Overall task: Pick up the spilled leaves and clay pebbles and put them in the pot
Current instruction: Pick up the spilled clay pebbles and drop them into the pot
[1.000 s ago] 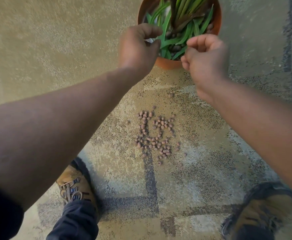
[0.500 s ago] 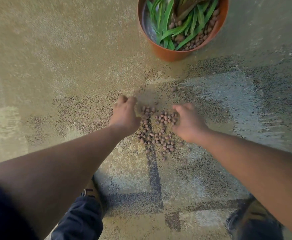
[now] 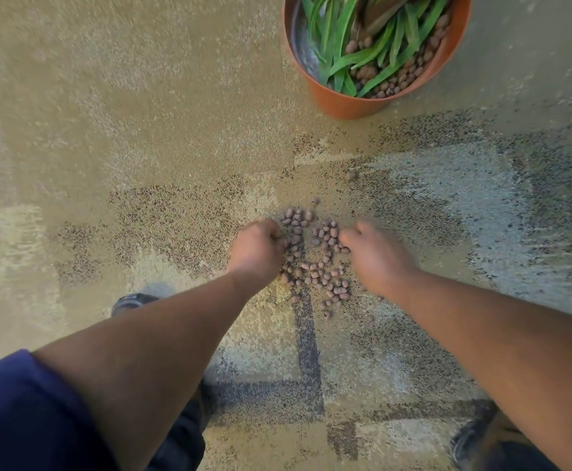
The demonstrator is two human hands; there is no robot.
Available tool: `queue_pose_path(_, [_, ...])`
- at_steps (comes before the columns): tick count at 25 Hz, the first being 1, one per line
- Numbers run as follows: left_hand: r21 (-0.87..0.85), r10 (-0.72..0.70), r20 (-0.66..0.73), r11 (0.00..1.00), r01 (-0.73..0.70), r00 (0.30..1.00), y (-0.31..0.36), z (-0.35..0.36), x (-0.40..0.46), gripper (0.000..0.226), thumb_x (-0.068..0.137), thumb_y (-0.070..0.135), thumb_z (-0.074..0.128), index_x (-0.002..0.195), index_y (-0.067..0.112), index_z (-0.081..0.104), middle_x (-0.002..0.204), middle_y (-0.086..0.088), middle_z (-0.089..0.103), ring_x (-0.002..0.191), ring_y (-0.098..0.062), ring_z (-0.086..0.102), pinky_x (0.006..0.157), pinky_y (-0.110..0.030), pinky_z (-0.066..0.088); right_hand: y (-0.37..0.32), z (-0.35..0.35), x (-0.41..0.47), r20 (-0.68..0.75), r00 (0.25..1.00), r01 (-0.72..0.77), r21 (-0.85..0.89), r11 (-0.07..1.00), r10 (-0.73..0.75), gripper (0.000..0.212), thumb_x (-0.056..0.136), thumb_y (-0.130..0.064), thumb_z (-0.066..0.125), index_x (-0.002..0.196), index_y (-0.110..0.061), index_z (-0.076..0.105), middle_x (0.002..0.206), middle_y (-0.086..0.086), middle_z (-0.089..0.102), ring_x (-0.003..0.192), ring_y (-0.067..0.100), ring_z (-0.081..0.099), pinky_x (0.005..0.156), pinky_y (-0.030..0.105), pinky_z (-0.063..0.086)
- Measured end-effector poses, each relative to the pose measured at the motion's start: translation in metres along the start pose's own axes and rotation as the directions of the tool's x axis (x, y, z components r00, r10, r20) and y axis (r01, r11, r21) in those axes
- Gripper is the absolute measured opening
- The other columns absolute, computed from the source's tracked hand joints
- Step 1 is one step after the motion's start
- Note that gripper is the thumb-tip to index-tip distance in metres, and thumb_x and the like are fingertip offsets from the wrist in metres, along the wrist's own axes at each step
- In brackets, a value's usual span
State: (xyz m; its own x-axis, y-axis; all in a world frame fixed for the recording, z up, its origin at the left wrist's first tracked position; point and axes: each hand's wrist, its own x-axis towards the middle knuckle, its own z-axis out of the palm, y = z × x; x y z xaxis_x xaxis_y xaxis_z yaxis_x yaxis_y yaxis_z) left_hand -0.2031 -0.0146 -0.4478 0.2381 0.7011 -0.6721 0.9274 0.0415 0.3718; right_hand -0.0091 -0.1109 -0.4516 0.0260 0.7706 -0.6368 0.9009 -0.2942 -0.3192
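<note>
Since half a second ago, our hands closed in on the pebbles point(image 3: 315, 256) on the carpet point(image 3: 142, 130): left hand point(image 3: 256, 248) clenched at their left edge, right hand point(image 3: 374, 254) curled, contents unclear. Pot point(image 3: 342, 103) beyond, holding leaves point(image 3: 345, 59).

I see the clay pebbles point(image 3: 313, 263) scattered on the carpet point(image 3: 142, 130) at frame centre, my left hand point(image 3: 255, 249) and right hand point(image 3: 376, 256) flanking them, the pot point(image 3: 345, 103) upper right holding leaves point(image 3: 352, 56).

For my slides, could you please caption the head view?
Both hands gather clay pebbles on the carpet below the pot.
</note>
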Motion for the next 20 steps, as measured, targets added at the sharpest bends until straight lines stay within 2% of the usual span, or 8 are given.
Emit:
queue_pose_path(3, [-0.048, 0.063, 0.01, 0.997, -0.063, 0.998, 0.011, 0.007, -0.004, 0.013, 0.096, 0.02, 0.068, 0.085, 0.021, 0.06, 0.105, 0.007, 0.052, 0.089, -0.007, 0.056, 0.073, -0.008, 0.047, -0.003, 0.005, -0.002, -0.044, 0.991, -0.118, 0.151, 0.982, 0.126, 0.024, 0.093, -0.011, 0.069, 0.114, -0.015, 0.057, 0.111, 0.007, 0.057, 0.072, 0.01, 0.053, 0.063, 0.023, 0.052])
queue_pose_path(5, [-0.033, 0.079, 0.049, 0.996, -0.078, 0.996, 0.016, 0.012, -0.006, 0.01, 0.094, 0.021, 0.07, 0.088, 0.02, 0.062, 0.111, 0.007, 0.051, 0.096, -0.014, 0.058, 0.092, -0.02, 0.053, -0.006, 0.009, 0.0, -0.061, 0.974, -0.194, 0.271, 0.943, 0.218, 0.033, 0.09, -0.011, 0.073, 0.115, -0.018, 0.054, 0.117, 0.01, 0.057, 0.077, 0.013, 0.054, 0.07, 0.022, 0.051])
queue_pose_path(7, [0.02, 0.086, 0.075, 0.996, -0.088, 0.993, 0.019, 0.014, -0.008, 0.008, 0.095, 0.016, 0.068, 0.09, 0.019, 0.062, 0.113, 0.005, 0.051, 0.098, -0.018, 0.057, 0.097, -0.029, 0.055, -0.009, 0.013, 0.001, -0.058, 0.969, -0.211, 0.321, 0.923, 0.242, 0.044, 0.089, -0.014, 0.076, 0.125, -0.02, 0.051, 0.125, 0.012, 0.054, 0.079, 0.012, 0.051, 0.075, 0.02, 0.046])
queue_pose_path(9, [0.065, 0.114, 0.081, 0.991, -0.12, 0.99, 0.019, 0.015, -0.011, 0.01, 0.096, 0.008, 0.064, 0.094, 0.017, 0.062, 0.113, 0.003, 0.053, 0.1, -0.02, 0.058, 0.096, -0.033, 0.057, -0.01, 0.014, 0.002, -0.037, 0.977, -0.191, 0.271, 0.943, 0.208, 0.044, 0.092, -0.017, 0.074, 0.13, -0.02, 0.052, 0.129, 0.012, 0.052, 0.079, 0.011, 0.05, 0.075, 0.021, 0.047])
queue_pose_path(12, [0.098, 0.169, 0.079, 0.979, -0.176, 0.983, 0.017, 0.016, -0.015, 0.015, 0.097, 0.002, 0.058, 0.101, 0.015, 0.063, 0.108, 0.006, 0.05, 0.097, -0.02, 0.058, 0.09, -0.034, 0.061, -0.01, 0.012, 0.0, -0.008, 0.987, -0.156, 0.14, 0.978, 0.159, 0.023, 0.095, -0.02, 0.068, 0.116, -0.016, 0.057, 0.118, 0.009, 0.054, 0.074, 0.011, 0.052, 0.068, 0.026, 0.052])
queue_pose_path(14, [0.116, 0.203, 0.086, 0.97, -0.212, 0.975, 0.017, 0.015, -0.015, 0.017, 0.098, 0.002, 0.055, 0.096, 0.018, 0.059, 0.107, 0.005, 0.049, 0.093, -0.021, 0.058, 0.085, -0.034, 0.062, -0.009, 0.01, 0.0, -0.009, 0.99, -0.141, 0.091, 0.986, 0.142, 0.017, 0.095, -0.017, 0.067, 0.11, -0.014, 0.058, 0.113, 0.009, 0.055, 0.071, 0.011, 0.053, 0.065, 0.027, 0.055])
queue_pose_path(17, [0.136, 0.221, 0.101, 0.963, -0.234, 0.97, 0.017, 0.015, -0.013, 0.021, 0.097, 0.002, 0.054, 0.089, 0.022, 0.053, 0.105, 0.001, 0.052, 0.089, -0.022, 0.06, 0.078, -0.032, 0.063, -0.009, 0.007, -0.002, 0.01, 0.992, -0.129, 0.036, 0.991, 0.129, 0.025, 0.092, -0.012, 0.07, 0.114, -0.012, 0.059, 0.112, 0.009, 0.056, 0.076, 0.015, 0.057, 0.069, 0.03, 0.06])
queue_pose_path(20, [0.125, 0.165, 0.093, 0.976, -0.176, 0.982, 0.015, 0.018, -0.01, 0.012, 0.098, 0.006, 0.057, 0.097, 0.015, 0.064, 0.107, -0.005, 0.059, 0.087, -0.025, 0.063, 0.078, -0.032, 0.063, -0.008, 0.004, -0.005, 0.01, 0.987, -0.16, 0.029, 0.987, 0.16, 0.031, 0.091, -0.011, 0.071, 0.12, -0.012, 0.061, 0.116, 0.011, 0.056, 0.078, 0.015, 0.058, 0.066, 0.027, 0.058])
